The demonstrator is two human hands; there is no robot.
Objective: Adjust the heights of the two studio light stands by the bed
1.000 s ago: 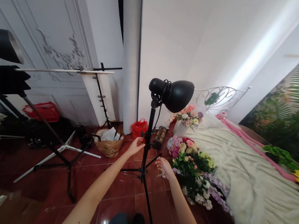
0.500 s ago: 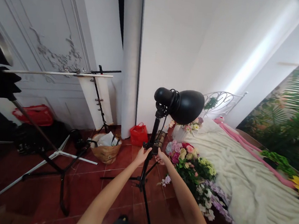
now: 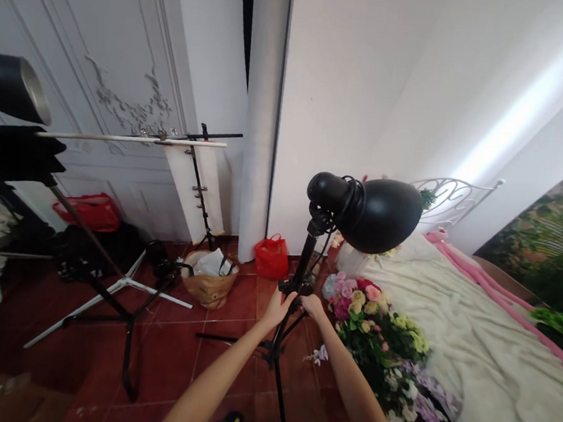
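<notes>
A black studio lamp (image 3: 384, 215) with a coiled cable sits on top of a black light stand (image 3: 278, 341), its dark reflector facing right. The stand rises from the red tiled floor in front of me. My left hand (image 3: 278, 308) is wrapped round the stand's pole from the left, just below a black clamp. On the other side, my right hand (image 3: 312, 304) is closed at the collar of the same stand, its fingertips partly hidden behind the fittings.
Bunches of artificial flowers (image 3: 367, 304) lie right of the stand, beside a bed with a cream blanket (image 3: 490, 334). Behind are a red bag (image 3: 271, 257) and a woven basket (image 3: 209, 289). Another lamp (image 3: 13, 87) and stand legs (image 3: 129, 349) occupy the left.
The view has turned left, so the surroundings sit further right. The lamp looks larger and nearer, and both hands remain on the stand, slightly lower in view.
</notes>
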